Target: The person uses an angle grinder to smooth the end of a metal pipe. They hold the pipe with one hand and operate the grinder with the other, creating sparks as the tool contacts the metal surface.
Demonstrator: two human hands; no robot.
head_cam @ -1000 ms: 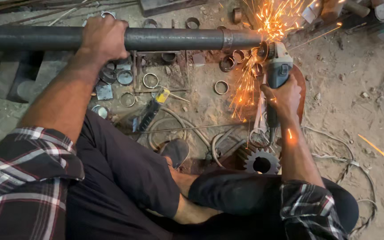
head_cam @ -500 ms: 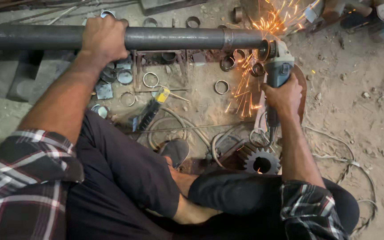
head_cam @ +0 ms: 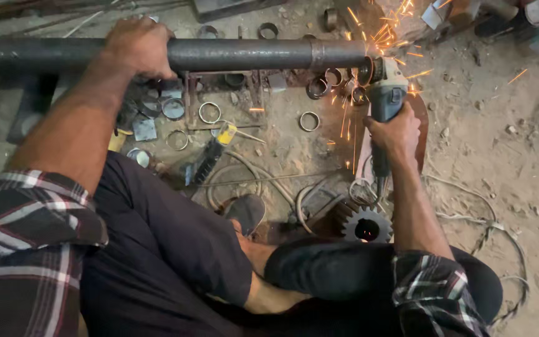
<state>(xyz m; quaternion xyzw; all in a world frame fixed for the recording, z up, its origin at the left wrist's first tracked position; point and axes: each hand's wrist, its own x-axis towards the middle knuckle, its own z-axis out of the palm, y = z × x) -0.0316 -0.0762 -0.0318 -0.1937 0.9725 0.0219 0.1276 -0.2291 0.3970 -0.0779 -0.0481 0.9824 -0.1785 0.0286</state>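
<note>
- The dirt floor [head_cam: 506, 175] fills the view, sandy and littered, bare mostly toward 3 o'clock.
- A long dark steel pipe [head_cam: 251, 55] runs level across the top, from the 9 o'clock edge to just past 12 o'clock, held clear of the floor.
- The person sits low with legs in dark trousers [head_cam: 176, 249] folded at 6 o'clock, plaid sleeves at 8 and 5 o'clock.
- The left hand [head_cam: 138, 47] lies over the pipe at 11 o'clock, fingers curled down around it, clamped on the pipe.
- The right hand [head_cam: 394, 134] sits at 2 o'clock, fingers wrapped tight round the body of a grey angle grinder [head_cam: 385, 93].
- The grinder points toward 12 o'clock, its disc meeting the right-hand end of the pipe; sparks [head_cam: 382, 31] spray up toward 1 o'clock and drop toward 6 o'clock.
- A toothed gear wheel [head_cam: 367, 226] lies on the floor at 5 o'clock from the grinder, near the right forearm.
- A pale cable [head_cam: 481, 218] loops over the floor at 4 o'clock.
- A dark tool with a yellow tip [head_cam: 213, 150] lies below the pipe, near centre.
- Cut metal rings [head_cam: 309, 121] lie scattered under the pipe, several near the left hand, others just beside the cutting end.
</note>
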